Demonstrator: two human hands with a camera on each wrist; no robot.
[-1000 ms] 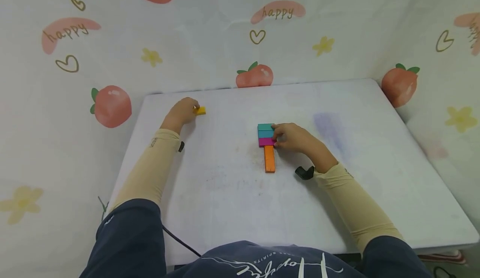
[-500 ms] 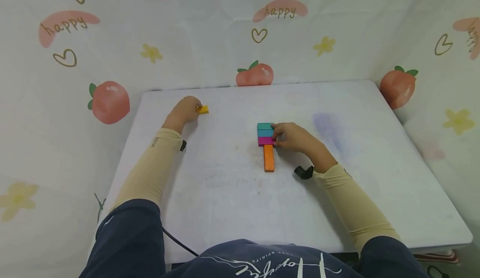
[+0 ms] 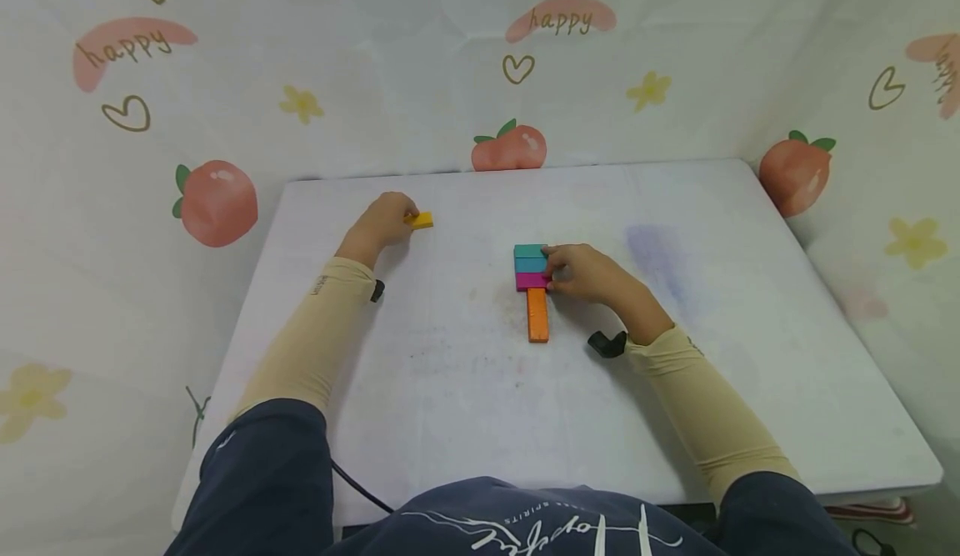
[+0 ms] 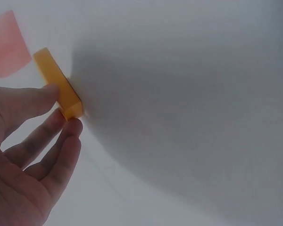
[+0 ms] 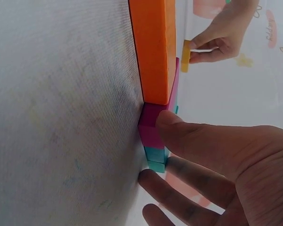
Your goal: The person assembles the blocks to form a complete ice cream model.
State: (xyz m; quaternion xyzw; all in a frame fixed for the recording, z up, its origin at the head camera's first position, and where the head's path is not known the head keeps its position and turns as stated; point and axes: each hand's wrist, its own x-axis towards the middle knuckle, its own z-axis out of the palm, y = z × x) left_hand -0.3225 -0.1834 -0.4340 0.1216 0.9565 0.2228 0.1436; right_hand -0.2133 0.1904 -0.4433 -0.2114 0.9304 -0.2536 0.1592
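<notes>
At the back left of the table, my left hand (image 3: 388, 216) pinches a small yellow block (image 3: 423, 220) by one end. The left wrist view shows the thumb on one side of this yellow block (image 4: 56, 77) and fingertips at its lower end. Near the middle lie a green-teal block (image 3: 529, 251), a blue-teal block (image 3: 529, 264) and a magenta block (image 3: 531, 281), side by side and touching. From the magenta one an orange block (image 3: 537, 316) extends toward me. My right hand (image 3: 588, 274) holds the row's right ends, thumb on the magenta block (image 5: 153, 125), a finger by the teal end.
The white table (image 3: 450, 423) has faint smudges and a purple stain (image 3: 660, 256) right of the blocks. A patterned cloth (image 3: 420, 64) hangs behind it. Black wrist cameras sit at both sleeves, and a dark cable (image 3: 360, 487) runs by the front edge.
My left hand has moved to the right with the yellow block, toward the row. The right hand and the other blocks have kept their places.
</notes>
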